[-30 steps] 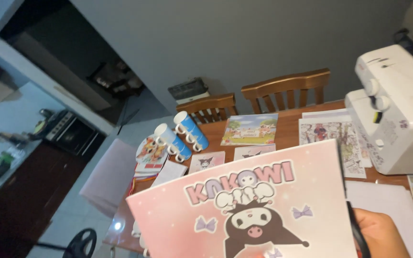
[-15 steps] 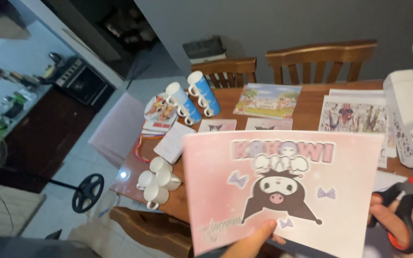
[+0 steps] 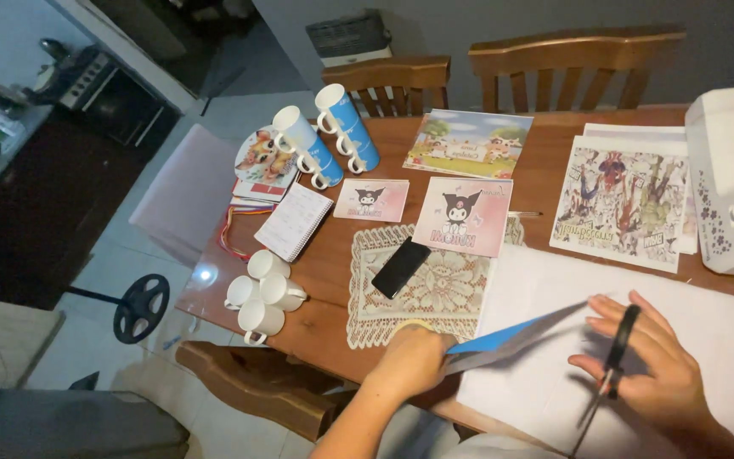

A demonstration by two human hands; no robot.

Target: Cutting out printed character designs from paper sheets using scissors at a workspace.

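While the left hand [image 3: 414, 361] pinches the near edge of a printed sheet [image 3: 516, 337], the sheet lies almost edge-on to the camera, at six o'clock over the wooden table [image 3: 545, 183]. The right hand [image 3: 656, 365], at four o'clock, has its fingers spread flat, pinning black scissors [image 3: 609, 382] onto white paper [image 3: 545, 289]; whether the blades are parted cannot be told. In my judgement, a clean cut wants the sheet held taut and level, with the scissors properly gripped first. A black phone [image 3: 400, 267] rests on the doily at twelve o'clock from the left hand.
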